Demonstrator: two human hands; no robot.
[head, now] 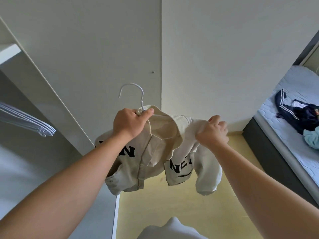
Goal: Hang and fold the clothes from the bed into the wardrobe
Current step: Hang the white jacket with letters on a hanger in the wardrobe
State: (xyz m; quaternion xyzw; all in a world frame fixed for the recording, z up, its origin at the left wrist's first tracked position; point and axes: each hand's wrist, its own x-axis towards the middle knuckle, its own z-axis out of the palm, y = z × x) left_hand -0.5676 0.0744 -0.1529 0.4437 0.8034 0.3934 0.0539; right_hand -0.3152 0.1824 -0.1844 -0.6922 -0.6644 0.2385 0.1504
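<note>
Left hand (pixel 129 123) is gripping the hanger (pixel 138 102) neck (steadying it); right hand (pixel 212 131) is pinching the jacket (pixel 148 161) shoulder, seating it.

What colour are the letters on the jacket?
The letters are black, on a cream jacket; seen best in the head view.

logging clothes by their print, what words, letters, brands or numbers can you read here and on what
"N": black block letter on the jacket panel under the left hand; a letter before it is hidden by the forearm.
"NE": black, on the panel under the right hand; the next letter is lost in a fold.
No text readable on the hanger or the clothes on the bed.
</note>
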